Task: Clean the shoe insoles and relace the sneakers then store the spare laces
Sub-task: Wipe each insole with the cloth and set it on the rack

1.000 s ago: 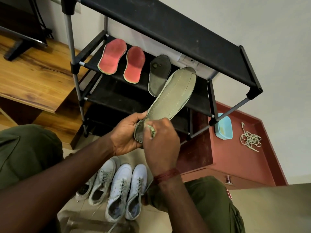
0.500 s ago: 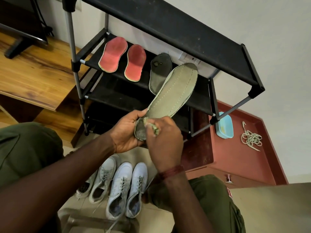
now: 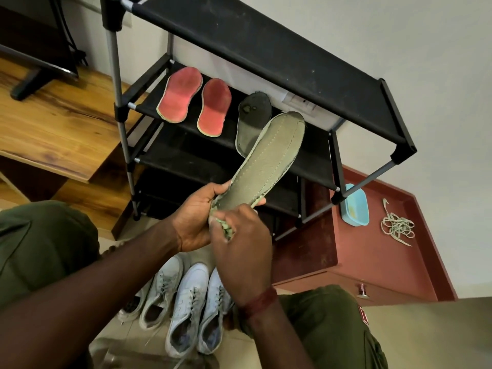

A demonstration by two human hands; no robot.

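My left hand (image 3: 195, 219) grips the heel end of a grey-green insole (image 3: 269, 161) that points up and away toward the rack. My right hand (image 3: 243, 246) holds a small crumpled green cloth (image 3: 225, 230) against the insole's heel. Two red insoles (image 3: 181, 94) (image 3: 214, 107) and a dark grey insole (image 3: 251, 115) lie on the rack's middle shelf. Several white sneakers (image 3: 186, 307) stand on the floor below my hands. A loose bundle of pale spare laces (image 3: 398, 227) lies on the red cabinet top.
The black shoe rack (image 3: 266, 49) stands straight ahead. A light blue tub (image 3: 355, 206) sits on the red cabinet (image 3: 372, 265) at the right, by the rack's leg. A wooden unit (image 3: 53, 129) is on the left. My knees in green trousers flank the sneakers.
My right hand with the cloth has slid down to the insole's heel end. The insole has stayed in about the same place in my left hand.
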